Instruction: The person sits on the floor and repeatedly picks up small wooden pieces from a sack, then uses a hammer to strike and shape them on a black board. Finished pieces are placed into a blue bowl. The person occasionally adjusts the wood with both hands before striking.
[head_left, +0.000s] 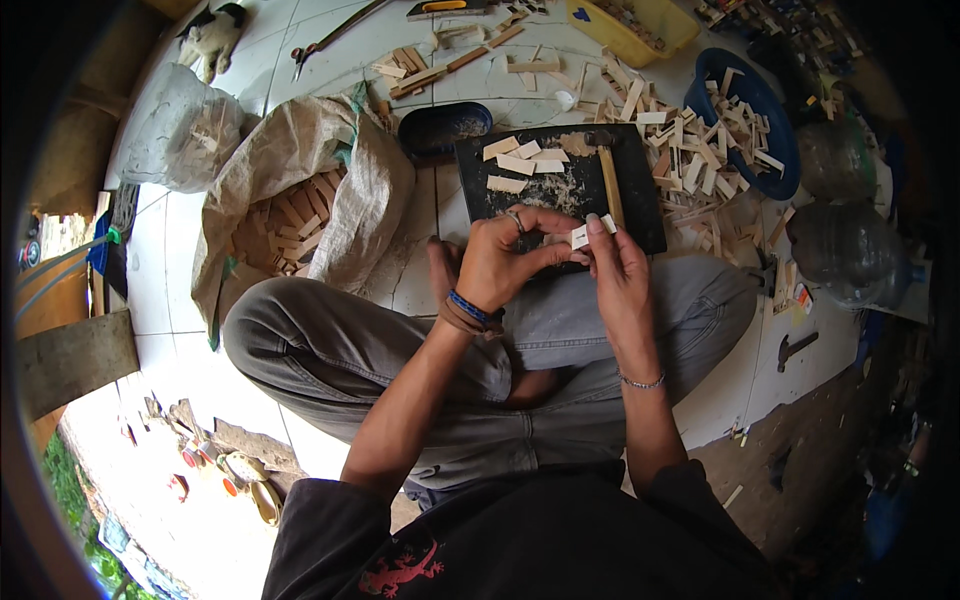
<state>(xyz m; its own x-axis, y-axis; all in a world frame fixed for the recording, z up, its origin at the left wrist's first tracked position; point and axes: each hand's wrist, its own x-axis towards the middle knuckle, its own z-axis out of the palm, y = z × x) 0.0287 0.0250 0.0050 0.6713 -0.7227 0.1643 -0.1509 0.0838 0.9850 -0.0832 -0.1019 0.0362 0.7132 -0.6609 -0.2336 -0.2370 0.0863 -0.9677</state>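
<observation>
Over the near edge of a black board (540, 205), both my hands meet at a small pale wooden piece (580, 238) with a dark mark on its face. My right hand (622, 262) pinches it between thumb and fingers. The fingers of my left hand (505, 255) close on its other end, where a bit of light wood shows between thumb and forefinger. Several thin wooden pieces (509, 185) lie on the board among sawdust. A hammer (610, 180) with a wooden handle rests along the board's right side.
An open woven sack (375, 215) of wood pieces stands at left. Loose wooden pieces (690, 165) are heaped at right beside a blue basin (790, 150). Beyond are a yellow tub (610, 38), a dark blue tray (425, 130), scissors (305, 52) and a cat (210, 42). Another hammer (795, 350) lies at right.
</observation>
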